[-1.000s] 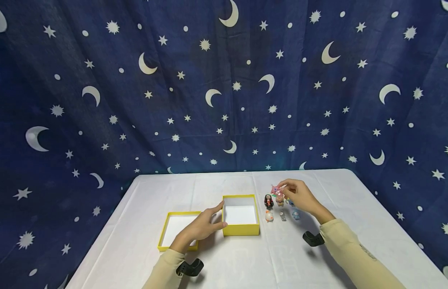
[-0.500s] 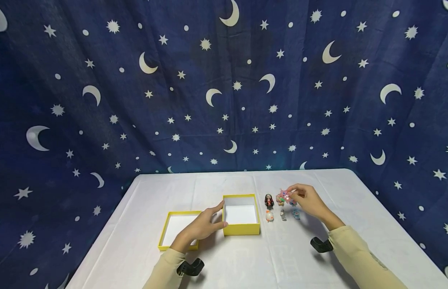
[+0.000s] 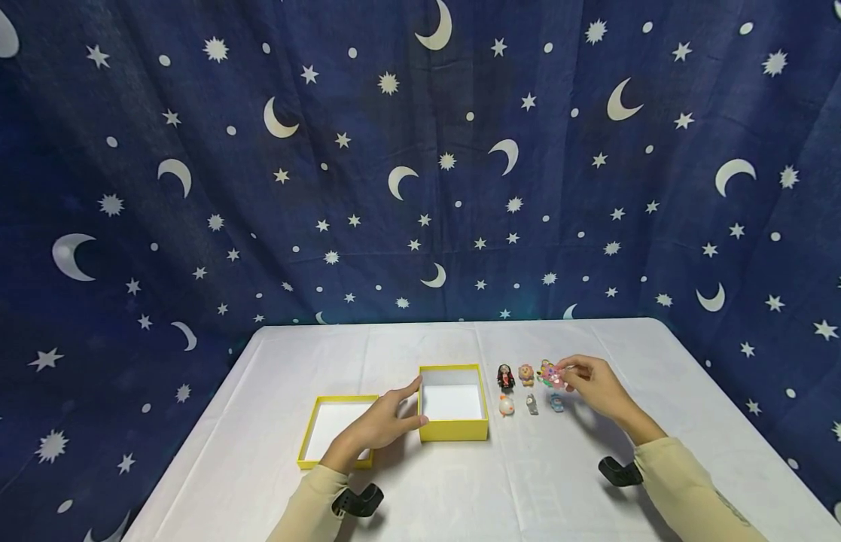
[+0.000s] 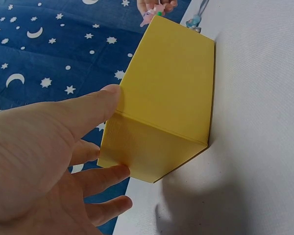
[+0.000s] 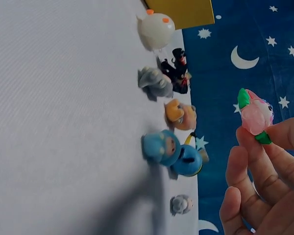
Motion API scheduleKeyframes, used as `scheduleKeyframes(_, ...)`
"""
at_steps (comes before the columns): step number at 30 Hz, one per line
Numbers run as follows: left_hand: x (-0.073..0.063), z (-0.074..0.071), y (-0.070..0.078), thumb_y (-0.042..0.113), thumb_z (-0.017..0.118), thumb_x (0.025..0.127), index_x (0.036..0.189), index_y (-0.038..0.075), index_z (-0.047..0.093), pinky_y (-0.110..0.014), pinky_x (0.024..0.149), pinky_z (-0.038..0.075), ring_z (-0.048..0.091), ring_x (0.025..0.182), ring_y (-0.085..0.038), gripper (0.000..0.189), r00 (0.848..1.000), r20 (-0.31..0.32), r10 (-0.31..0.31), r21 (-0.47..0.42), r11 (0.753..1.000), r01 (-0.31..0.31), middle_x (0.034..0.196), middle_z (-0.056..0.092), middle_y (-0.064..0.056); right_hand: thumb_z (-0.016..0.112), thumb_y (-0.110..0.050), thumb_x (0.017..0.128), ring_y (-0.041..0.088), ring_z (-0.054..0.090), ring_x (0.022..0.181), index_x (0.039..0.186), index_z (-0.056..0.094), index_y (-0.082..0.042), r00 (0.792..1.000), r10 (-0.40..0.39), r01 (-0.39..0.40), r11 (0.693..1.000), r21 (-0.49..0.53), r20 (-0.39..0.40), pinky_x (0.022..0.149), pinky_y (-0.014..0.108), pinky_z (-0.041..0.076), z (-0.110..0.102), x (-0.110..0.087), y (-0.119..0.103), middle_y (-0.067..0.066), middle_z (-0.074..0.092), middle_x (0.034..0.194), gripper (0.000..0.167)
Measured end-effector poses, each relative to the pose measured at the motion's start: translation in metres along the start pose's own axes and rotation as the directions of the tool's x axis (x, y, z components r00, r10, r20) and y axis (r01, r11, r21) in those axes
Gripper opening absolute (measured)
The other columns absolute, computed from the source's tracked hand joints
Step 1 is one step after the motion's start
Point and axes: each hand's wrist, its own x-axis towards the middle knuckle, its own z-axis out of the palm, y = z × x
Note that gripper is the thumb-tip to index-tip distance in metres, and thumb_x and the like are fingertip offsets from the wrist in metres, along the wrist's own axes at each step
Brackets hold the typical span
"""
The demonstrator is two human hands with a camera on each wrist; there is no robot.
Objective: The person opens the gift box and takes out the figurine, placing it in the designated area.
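My left hand (image 3: 382, 423) rests against the left side of a yellow open-topped box (image 3: 454, 430), thumb at its near corner. In the left wrist view the fingers are spread, lying along the yellow wall (image 4: 166, 83). My right hand (image 3: 596, 382) pinches a small pink figurine (image 3: 554, 376) with green parts between thumb and fingers, raised over the toys in the right wrist view. In the head view the pink figurine partly covers a blue toy (image 5: 187, 160). Near it stand a blue hooded figurine (image 3: 556, 403), an orange-tan animal figurine (image 3: 525, 375) and a grey figurine (image 3: 531, 405).
A dark-haired doll in black (image 3: 505, 378) and a round white toy with orange spots (image 3: 506, 406) stand right of the box. The yellow-rimmed lid (image 3: 303, 444) lies at left, partly under my left arm. Another small grey figurine (image 5: 181, 204) shows in the right wrist view.
My right hand has moved right and slightly nearer with the pink figurine, uncovering the orange-tan figurine. The left hand and the box have stayed put.
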Motion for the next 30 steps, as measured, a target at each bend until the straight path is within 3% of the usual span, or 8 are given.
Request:
scheduleKeyframes(13, -0.001, 0.000, 0.001, 0.028, 0.067, 0.099, 0.161, 0.007, 0.024, -0.059, 0.122, 0.027, 0.026, 0.153, -0.039, 0.078, 1.000, -0.001, -0.003, 0.002, 1.000, 0.003, 0.166, 0.027, -0.013, 0.057, -0.001, 0.096, 0.006, 0.062, 0.069, 0.113, 0.066, 0.010, 0.995, 0.093, -0.094, 0.995, -0.045, -0.027, 0.062, 0.026, 0.053, -0.012, -0.012, 0.018, 0.011, 0.073, 0.079, 0.022)
scheduleKeyframes(24, 0.000, 0.000, 0.000, 0.027, 0.067, 0.099, 0.161, 0.007, 0.024, -0.058, 0.123, 0.026, 0.025, 0.154, -0.039, 0.077, 1.000, -0.002, 0.000, -0.002, 1.000, 0.000, 0.166, 0.027, -0.013, 0.058, -0.001, 0.094, 0.004, 0.055, 0.061, 0.108, 0.066, 0.011, 0.987, 0.156, -0.159, 0.985, -0.063, -0.040, 0.051, 0.022, 0.044, -0.019, -0.024, 0.033, 0.005, 0.068, 0.070, 0.021)
scheduleKeyframes(30, 0.000, 0.000, -0.001, 0.027, 0.067, 0.099, 0.161, 0.007, 0.024, -0.058, 0.123, 0.026, 0.025, 0.154, -0.039, 0.077, 1.000, -0.001, 0.000, -0.006, 1.000, 0.000, 0.167, 0.027, -0.013, 0.059, -0.001, 0.093, 0.005, 0.052, 0.060, 0.108, 0.067, 0.011, 0.977, 0.209, -0.213, 0.974, -0.077, -0.050, 0.052, 0.022, 0.041, -0.020, -0.026, 0.034, 0.003, 0.068, 0.070, 0.021)
